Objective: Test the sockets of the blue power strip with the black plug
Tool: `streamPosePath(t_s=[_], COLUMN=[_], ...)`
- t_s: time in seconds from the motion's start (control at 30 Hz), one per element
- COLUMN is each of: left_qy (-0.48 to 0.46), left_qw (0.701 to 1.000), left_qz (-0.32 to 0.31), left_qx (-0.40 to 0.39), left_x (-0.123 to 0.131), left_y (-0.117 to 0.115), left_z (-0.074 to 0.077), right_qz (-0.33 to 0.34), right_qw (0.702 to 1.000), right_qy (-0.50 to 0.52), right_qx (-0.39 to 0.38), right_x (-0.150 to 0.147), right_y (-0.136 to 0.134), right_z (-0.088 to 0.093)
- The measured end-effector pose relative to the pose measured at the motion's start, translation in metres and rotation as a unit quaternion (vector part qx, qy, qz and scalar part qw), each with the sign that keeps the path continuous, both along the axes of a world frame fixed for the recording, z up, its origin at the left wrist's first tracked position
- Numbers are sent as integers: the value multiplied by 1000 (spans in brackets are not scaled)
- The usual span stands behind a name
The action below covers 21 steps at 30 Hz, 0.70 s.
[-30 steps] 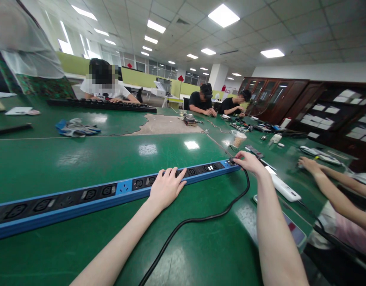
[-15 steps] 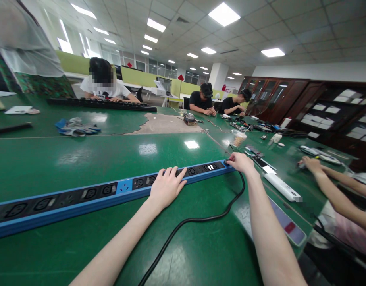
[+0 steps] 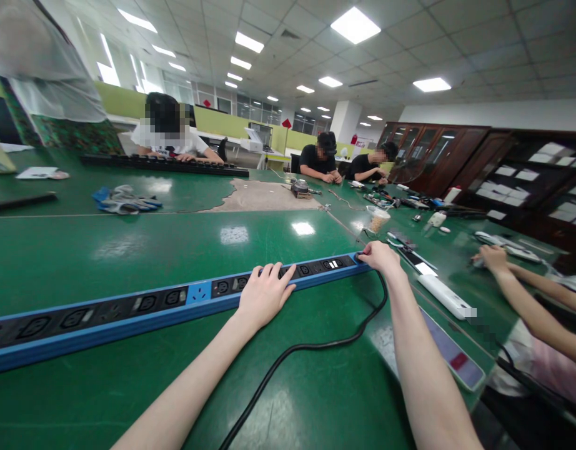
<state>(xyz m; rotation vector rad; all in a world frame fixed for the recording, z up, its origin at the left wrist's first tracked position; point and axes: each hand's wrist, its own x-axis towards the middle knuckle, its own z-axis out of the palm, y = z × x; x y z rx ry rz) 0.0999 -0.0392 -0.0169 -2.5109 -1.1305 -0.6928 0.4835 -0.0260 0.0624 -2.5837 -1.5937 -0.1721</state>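
A long blue power strip [image 3: 200, 292] with black socket sections lies slantwise across the green table, running out of view at the left. My left hand [image 3: 267, 294] rests palm down over its middle sockets, fingers stretched and apart. At the strip's right end, my right hand [image 3: 380, 257] is closed in a pinch at a small dark part where the black power cord [image 3: 316, 345] meets the strip. The fingers partly cover that spot. From beneath this hand the cord loops down and leaves at the bottom edge.
A phone [image 3: 456, 350] and a white bar-shaped device [image 3: 443, 296] lie right of my forearm. Another person's hands [image 3: 493, 257] work at the right. Farther off are gloves [image 3: 126, 200], a plastic cup [image 3: 378, 219], a long black strip [image 3: 166, 165] and several people.
The view has shifted slightly, so the scene sits a little farther right. Both hands keep their places on the strip, with no clear movement of strip or cord.
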Motion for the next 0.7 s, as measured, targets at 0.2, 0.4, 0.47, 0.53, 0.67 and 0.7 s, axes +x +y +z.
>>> streamPosePath(t_s=[0.2,0.4,0.47,0.53,0.67,0.7], left_qy=[-1,3,4,5,5,4], left_qw=[1000,1000,1000,1000,1000,1000], left_qz=[0,1,-1,-1,1,1], left_qx=[-3,-3,-2,1,3,3], left_x=[-1,-1,-1,-1,-2,-2], left_y=[-1,-1,-1,-1,0,0], left_z=[1,2,2,2,1,0], right_qz=[-14,-6,-2,-1,0,-1], right_qw=[1000,1000,1000,1000,999,999], right_qy=[15,-4,-4,3,19,17], right_qx=[-1,1,-7,-21,-42,-40], right_x=[6,6,5,6,8,9], right_y=[9,8,8,10,16,16], right_z=[-2,-2,2,6,10,9])
